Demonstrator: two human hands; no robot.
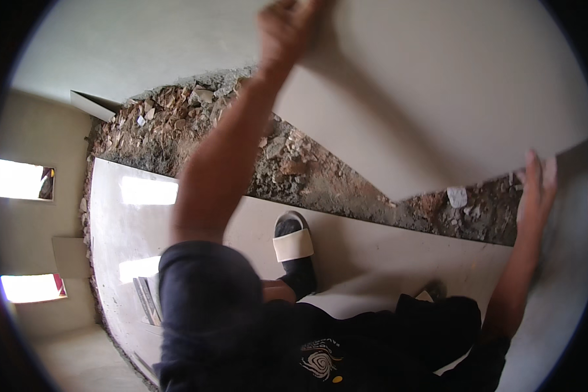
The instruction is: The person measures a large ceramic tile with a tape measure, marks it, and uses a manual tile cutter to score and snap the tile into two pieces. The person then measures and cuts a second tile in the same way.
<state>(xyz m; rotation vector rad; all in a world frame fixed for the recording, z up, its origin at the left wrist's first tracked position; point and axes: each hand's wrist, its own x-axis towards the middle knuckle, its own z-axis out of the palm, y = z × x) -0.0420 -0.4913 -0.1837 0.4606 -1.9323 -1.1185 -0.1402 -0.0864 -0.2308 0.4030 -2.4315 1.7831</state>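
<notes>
A large, smooth beige tile (464, 85) spans the upper right, tilted over the rubble bed, one corner pointing toward me. My left hand (284, 32) is closed at the tile's left side, near the top of the view; its fingertips are partly cut off and blurred. At the near right edge, my right hand (537, 189) grips the same tile, some fingers over the edge and others hidden. Below it runs a strip of broken rubble and damp mortar (294, 160). A white chip (457, 196) lies in that strip close to my right hand.
Laid pale tiles (366, 251) form the floor under my sandalled foot (294, 245). Narrow tile offcuts (147, 300) lie at the left. Another tile piece (93, 104) leans at the rubble's far left end. Walls with bright window openings (21, 179) stand at the left.
</notes>
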